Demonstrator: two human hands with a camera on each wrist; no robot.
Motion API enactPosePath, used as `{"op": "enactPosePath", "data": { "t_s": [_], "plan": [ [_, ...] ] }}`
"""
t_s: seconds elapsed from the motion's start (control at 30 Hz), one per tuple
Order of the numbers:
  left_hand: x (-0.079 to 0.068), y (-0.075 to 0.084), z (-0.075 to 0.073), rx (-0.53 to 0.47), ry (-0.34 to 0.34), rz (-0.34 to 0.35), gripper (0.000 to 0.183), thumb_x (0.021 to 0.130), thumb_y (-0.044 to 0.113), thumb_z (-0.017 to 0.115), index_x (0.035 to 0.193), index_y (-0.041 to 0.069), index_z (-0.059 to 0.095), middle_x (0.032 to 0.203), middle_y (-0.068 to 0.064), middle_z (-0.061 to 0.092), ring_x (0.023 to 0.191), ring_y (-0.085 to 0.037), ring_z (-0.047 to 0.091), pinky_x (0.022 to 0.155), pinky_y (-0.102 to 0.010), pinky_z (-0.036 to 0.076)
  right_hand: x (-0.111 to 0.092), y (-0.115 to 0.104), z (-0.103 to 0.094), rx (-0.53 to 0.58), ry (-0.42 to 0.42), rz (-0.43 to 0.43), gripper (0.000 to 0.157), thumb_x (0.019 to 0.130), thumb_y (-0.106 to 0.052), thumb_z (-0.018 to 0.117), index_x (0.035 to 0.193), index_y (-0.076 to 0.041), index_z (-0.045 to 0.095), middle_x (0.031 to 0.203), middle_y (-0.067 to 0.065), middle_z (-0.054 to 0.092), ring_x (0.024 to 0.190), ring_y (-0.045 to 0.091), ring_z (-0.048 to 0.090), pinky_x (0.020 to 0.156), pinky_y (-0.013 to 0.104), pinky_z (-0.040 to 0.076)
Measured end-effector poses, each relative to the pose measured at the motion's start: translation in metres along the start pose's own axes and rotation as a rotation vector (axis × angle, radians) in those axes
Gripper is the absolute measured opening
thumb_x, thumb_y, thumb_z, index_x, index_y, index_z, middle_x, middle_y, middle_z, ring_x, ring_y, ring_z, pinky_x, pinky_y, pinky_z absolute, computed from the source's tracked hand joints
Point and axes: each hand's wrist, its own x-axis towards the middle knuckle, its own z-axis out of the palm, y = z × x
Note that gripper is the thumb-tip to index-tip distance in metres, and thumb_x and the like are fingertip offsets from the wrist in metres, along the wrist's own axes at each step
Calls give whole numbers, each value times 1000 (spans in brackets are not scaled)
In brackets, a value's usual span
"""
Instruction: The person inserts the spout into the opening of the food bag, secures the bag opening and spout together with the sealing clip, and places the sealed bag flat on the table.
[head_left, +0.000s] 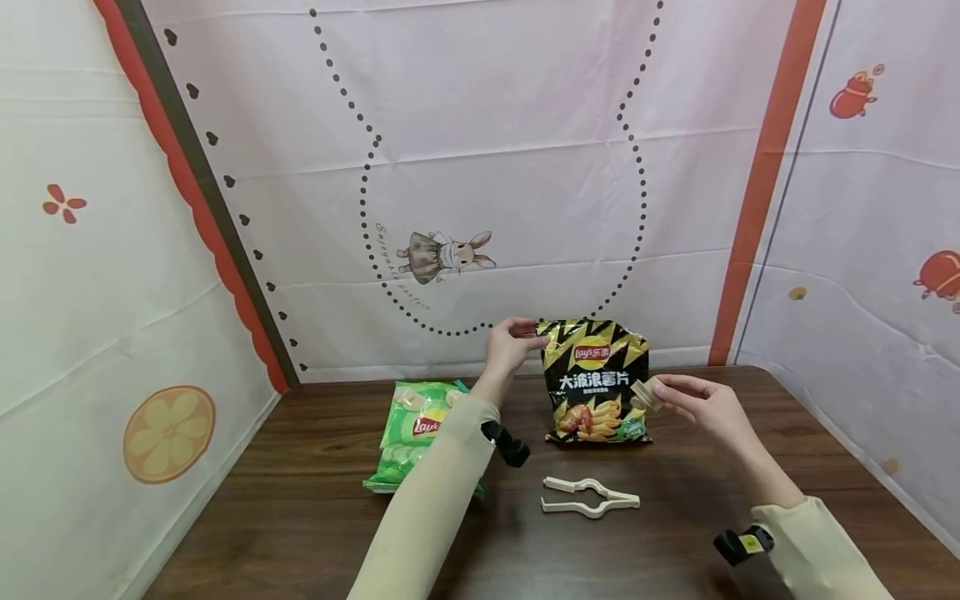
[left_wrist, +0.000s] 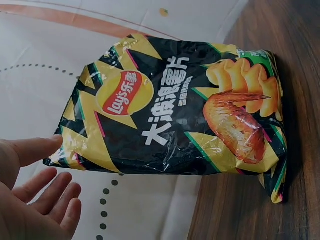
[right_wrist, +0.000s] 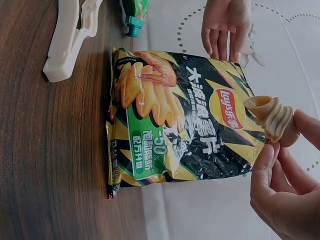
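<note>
- Left hand (head_left: 512,344) pinches the standing chip bag (head_left: 594,383) by its upper left corner.
- Right hand (head_left: 699,404) pinches a ridged beige piece (head_left: 644,395) near the bag's right edge.

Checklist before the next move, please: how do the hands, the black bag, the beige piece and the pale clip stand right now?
1. Black chip bag upright: ok, it stands on the table.
2. Left hand gripping its top corner: cannot tell; the hand is at the corner, but a firm pinch is not plain.
3. Right hand holding the beige ridged piece: ok, pinched.
4. Beige ridged piece clear of the bag: cannot tell; they overlap in view.
5. Pale clip in hand: not ok, it lies open on the table.
</note>
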Motion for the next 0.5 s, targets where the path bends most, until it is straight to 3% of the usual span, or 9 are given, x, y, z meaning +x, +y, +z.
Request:
{"op": "enactPosePath", "data": {
  "t_s": [0.3, 0.5],
  "plan": [
    [3, -2, 3, 11, -58, -54, 41, 75, 12, 80, 113, 11, 65, 114, -10, 65, 106, -24, 60, 83, -36, 52, 4, 2, -2, 53, -16, 6, 66, 90, -37, 63, 137, 5, 44, 96, -27, 61, 92, -11, 59, 79, 12, 50],
    [-1, -4, 3, 24, -74, -34, 40, 76, 11, 80, 113, 9, 66, 114, -11, 65, 106, -24, 60, 82, -37, 52, 5, 1, -3, 72, -11, -24, 62, 90, -34, 64, 134, 7, 47, 95, -28, 63, 92, -11, 60, 79, 13, 50]
  ]
}}
